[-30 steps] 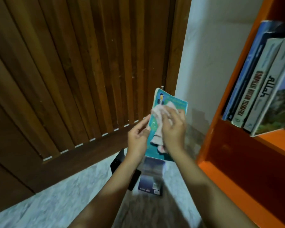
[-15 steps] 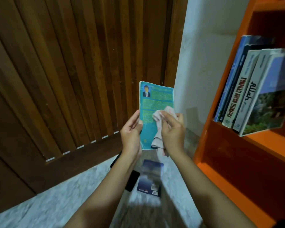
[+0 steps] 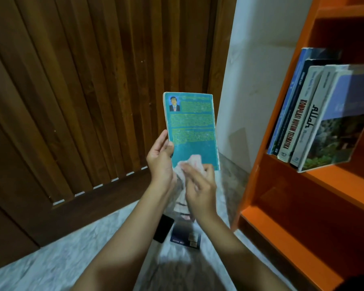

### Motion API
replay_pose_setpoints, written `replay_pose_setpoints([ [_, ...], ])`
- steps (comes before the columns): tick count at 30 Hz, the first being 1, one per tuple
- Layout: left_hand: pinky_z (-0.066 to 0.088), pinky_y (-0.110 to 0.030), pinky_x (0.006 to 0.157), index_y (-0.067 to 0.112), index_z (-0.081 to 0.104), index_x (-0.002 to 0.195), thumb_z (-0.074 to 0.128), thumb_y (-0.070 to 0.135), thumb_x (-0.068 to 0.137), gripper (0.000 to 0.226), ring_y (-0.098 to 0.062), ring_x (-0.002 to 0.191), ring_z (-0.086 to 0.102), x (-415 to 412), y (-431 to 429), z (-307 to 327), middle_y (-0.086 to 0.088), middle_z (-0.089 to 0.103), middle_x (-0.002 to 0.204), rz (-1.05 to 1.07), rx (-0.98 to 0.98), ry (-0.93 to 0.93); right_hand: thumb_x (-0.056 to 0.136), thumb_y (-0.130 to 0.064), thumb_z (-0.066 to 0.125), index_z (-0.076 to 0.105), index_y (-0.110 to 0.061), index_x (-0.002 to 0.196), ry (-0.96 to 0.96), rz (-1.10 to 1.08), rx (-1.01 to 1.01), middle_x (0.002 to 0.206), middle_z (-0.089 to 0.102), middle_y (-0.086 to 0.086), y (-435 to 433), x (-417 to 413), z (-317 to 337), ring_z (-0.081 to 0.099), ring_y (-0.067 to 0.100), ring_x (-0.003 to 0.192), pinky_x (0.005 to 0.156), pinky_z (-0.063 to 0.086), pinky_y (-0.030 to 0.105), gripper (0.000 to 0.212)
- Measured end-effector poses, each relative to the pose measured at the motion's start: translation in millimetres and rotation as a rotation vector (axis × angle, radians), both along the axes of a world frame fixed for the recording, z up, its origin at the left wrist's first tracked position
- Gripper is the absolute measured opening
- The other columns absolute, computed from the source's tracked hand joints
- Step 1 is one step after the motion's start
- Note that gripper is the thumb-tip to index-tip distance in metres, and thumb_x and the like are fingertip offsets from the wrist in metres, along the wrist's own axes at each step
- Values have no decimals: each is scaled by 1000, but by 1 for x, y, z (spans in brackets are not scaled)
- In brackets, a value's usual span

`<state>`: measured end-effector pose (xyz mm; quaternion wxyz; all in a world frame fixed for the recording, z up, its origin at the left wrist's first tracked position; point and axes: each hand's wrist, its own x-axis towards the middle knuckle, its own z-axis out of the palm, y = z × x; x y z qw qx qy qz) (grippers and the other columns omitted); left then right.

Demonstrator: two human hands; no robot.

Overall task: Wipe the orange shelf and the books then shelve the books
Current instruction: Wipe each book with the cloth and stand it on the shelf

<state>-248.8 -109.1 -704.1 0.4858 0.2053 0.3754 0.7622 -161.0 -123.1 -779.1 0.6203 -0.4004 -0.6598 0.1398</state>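
Observation:
A teal paperback book stands upright in front of me, back cover facing me. My left hand grips its lower left edge, thumb on the cover. My right hand holds a pale crumpled cloth against the bottom of the cover; part of the cloth hangs below the hand. The orange shelf stands at the right with several books leaning on its middle board.
On the marble floor below my hands lie a dark blue book and a black book. A slatted wooden door fills the left side. A white wall runs between the door and the shelf.
The teal book has risen and turned upright. My right hand has slid the cloth down from the middle of the cover to its bottom edge.

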Motion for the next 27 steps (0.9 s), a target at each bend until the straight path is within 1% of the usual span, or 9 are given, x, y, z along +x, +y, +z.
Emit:
replay_pose_setpoints([
  [2, 58, -32, 78, 14, 58, 123, 48, -6, 92, 38, -21, 97, 67, -4, 0, 1, -11, 65, 119, 10, 6, -15, 81, 12, 58, 70, -12, 108, -27, 41, 5, 97, 49, 10, 1, 6, -10, 53, 8, 93, 82, 43, 7, 38],
  [4, 58, -28, 72, 11, 55, 126, 47, -7, 92, 40, -19, 89, 67, -8, -2, 2, -13, 65, 118, 9, 28, -18, 82, 14, 56, 69, -13, 108, 39, -19, -77, 97, 48, 9, 8, 18, -10, 54, 16, 90, 79, 40, 3, 39],
  [7, 57, -34, 76, 17, 59, 118, 48, -3, 93, 34, -20, 92, 68, -11, -5, 2, -11, 66, 117, -27, 34, 1, 88, 3, 58, 69, -12, 108, 185, -141, -222, 104, 54, 11, 19, 35, 2, 56, 21, 95, 78, 36, -2, 27],
  [10, 55, -40, 85, 23, 61, 111, 49, -2, 92, 33, -25, 103, 66, -16, -5, 3, -11, 64, 121, -92, 81, -2, 87, -2, 61, 70, -10, 106, 205, -102, -192, 110, 62, 12, 26, 48, 15, 55, 6, 99, 85, 35, -2, 22],
  [14, 53, -42, 89, 22, 59, 116, 48, -2, 92, 35, -25, 111, 62, -25, -5, 6, -9, 62, 126, -134, 161, 30, 89, -7, 60, 62, -23, 110, 425, 48, -320, 108, 62, -16, 35, 65, 30, 57, -8, 101, 93, 43, 9, 26],
  [17, 56, -40, 86, 23, 60, 115, 48, -2, 93, 35, -24, 111, 62, -29, -5, 6, -7, 62, 126, -131, 163, 60, 90, -6, 57, 57, -21, 114, 496, 70, -313, 103, 58, -24, 36, 74, 39, 56, -19, 94, 86, 45, 7, 28],
  [20, 54, -40, 87, 23, 60, 115, 48, -1, 93, 35, -25, 111, 62, -28, -7, 3, -7, 62, 126, -142, 152, 65, 91, -3, 55, 55, -18, 117, 507, 147, -307, 102, 57, -22, 35, 71, 42, 56, -22, 88, 74, 43, 2, 30],
  [23, 51, -40, 90, 20, 60, 116, 48, -4, 92, 36, -24, 110, 62, -27, -11, 4, -7, 63, 124, -166, 178, 67, 93, -4, 53, 58, -19, 115, 488, 190, -335, 113, 59, -10, 36, 68, 45, 57, -21, 89, 73, 43, 1, 27],
  [27, 55, -35, 83, 21, 62, 113, 49, -4, 91, 36, -20, 102, 66, -29, -11, 6, -7, 65, 121, -187, 187, 104, 90, -23, 59, 51, -27, 129, 414, 378, -471, 128, 57, -4, 38, 69, 45, 60, -6, 103, 79, 51, 13, 41],
])
